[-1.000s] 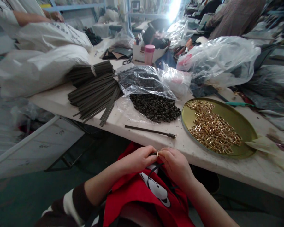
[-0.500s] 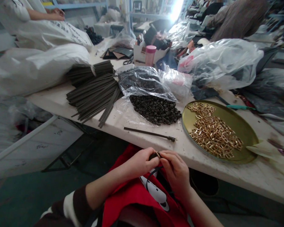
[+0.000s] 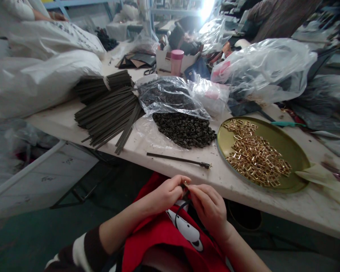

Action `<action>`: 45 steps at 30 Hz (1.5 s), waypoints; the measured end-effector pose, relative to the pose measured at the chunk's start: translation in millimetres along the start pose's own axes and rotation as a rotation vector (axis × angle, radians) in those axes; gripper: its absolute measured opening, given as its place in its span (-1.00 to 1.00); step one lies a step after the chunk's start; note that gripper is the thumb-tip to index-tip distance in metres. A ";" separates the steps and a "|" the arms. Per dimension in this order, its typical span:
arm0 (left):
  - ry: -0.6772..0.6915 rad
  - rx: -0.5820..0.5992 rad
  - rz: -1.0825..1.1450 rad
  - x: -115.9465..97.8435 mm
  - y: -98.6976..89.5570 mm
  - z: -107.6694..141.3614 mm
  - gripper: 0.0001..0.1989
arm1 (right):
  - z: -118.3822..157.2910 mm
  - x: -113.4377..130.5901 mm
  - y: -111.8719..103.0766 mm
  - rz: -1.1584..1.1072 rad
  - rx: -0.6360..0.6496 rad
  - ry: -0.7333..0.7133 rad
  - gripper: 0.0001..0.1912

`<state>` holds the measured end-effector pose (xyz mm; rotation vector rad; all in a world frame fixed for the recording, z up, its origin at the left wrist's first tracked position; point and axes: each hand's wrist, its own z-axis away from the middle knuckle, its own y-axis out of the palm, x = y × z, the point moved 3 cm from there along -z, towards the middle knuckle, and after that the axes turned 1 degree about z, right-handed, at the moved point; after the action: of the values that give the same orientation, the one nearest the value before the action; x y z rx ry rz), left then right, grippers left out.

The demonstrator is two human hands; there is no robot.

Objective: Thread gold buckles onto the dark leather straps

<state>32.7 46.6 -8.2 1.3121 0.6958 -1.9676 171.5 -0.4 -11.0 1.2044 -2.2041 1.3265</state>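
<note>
My left hand [image 3: 172,190] and my right hand [image 3: 209,206] meet over my lap at the table's front edge. Both are closed around a small gold buckle [image 3: 185,184] on a dark strap [image 3: 181,207], whose loose part curves down over the red apron. Fingers hide most of the buckle. On the table lies one dark strap with a buckle at its right end [image 3: 178,158]. Behind it is a pile of small black loops [image 3: 185,130] partly under clear plastic. To the right, a round gold tray [image 3: 293,151] holds many gold buckles [image 3: 257,156].
Bundles of dark strips [image 3: 110,113] lie at the left beside white sacks [image 3: 45,83]. Further back are a pink-lidded cup [image 3: 176,62], a carton and a large clear bag [image 3: 263,70]. Parts of two people show at the top left and top right.
My fingers have shifted around the buckle, and the dark strap end between them is less visible. The whole view has moved slightly; the table items lie as before.
</note>
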 end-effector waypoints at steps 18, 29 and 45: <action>0.236 -0.013 -0.013 -13.7 9.0 23.4 -0.71 | -2.1 -6.9 30.7 -1.183 0.164 0.984 -0.60; 0.078 -0.132 -0.039 -4.9 -20.0 -18.3 -0.68 | -99.5 -120.6 -10.5 0.379 0.212 0.423 -0.86; 0.105 -0.169 -0.145 -3.0 -23.1 -46.9 -0.69 | -110.4 -126.9 -2.8 0.598 0.294 0.412 -0.91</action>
<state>43.0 96.4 -20.5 1.3000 1.0115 -1.9145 232.9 155.1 -29.3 0.2741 -2.1750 1.9671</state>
